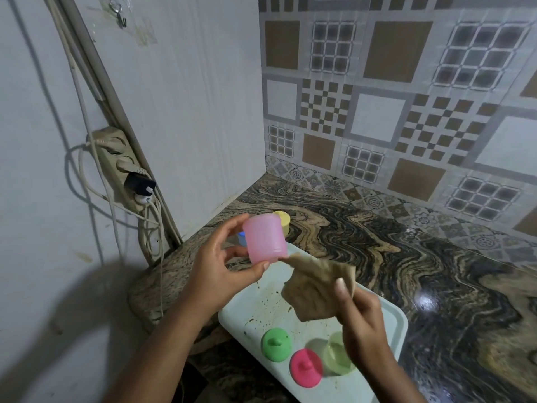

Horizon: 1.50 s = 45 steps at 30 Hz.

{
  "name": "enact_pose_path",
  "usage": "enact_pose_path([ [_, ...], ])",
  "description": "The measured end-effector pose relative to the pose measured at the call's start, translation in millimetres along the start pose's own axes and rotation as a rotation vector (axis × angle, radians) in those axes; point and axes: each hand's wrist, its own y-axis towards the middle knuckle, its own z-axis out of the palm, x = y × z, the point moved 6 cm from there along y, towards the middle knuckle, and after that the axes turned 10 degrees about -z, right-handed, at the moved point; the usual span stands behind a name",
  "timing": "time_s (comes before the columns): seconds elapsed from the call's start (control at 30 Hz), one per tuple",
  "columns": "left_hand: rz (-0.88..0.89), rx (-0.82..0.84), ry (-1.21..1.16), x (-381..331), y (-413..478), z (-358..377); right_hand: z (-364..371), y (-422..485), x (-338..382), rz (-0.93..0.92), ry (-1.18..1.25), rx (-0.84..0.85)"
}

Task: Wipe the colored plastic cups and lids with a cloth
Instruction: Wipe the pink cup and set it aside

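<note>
My left hand holds a translucent pink cup between fingers and thumb, lifted above the counter and tilted. My right hand grips a crumpled beige cloth, one corner of which touches the pink cup's lower edge. On the pale tray below lie a green lid and a pink lid, both knob up. A pale green cup stands beside them, partly hidden by my right wrist. Behind the pink cup stand a yellow lidded cup and a small blue item, mostly hidden.
The tray bears brown stains and sits at the front edge of a marbled counter. A patterned tile wall runs behind. On the left wall hangs a power strip with plugs and dangling cables.
</note>
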Motion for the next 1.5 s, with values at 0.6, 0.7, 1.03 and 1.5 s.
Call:
enact_pose_path([
  [0.6, 0.242, -0.011, 0.286, -30, -4, 14, 63, 48, 21, -0.376, -0.495, 0.404],
  [0.7, 0.232, -0.048, 0.283, -28, -3, 8, 58, 40, 16, -0.4, -0.468, 0.444],
  [1.03, 0.201, -0.093, 0.167, -37, 5, -8, 26, -6, -10, -0.19, -0.441, 0.437],
  [1.5, 0.167, 0.089, 0.218, -26, 7, 22, 6, 11, -12, 0.156, 0.038, 0.019],
])
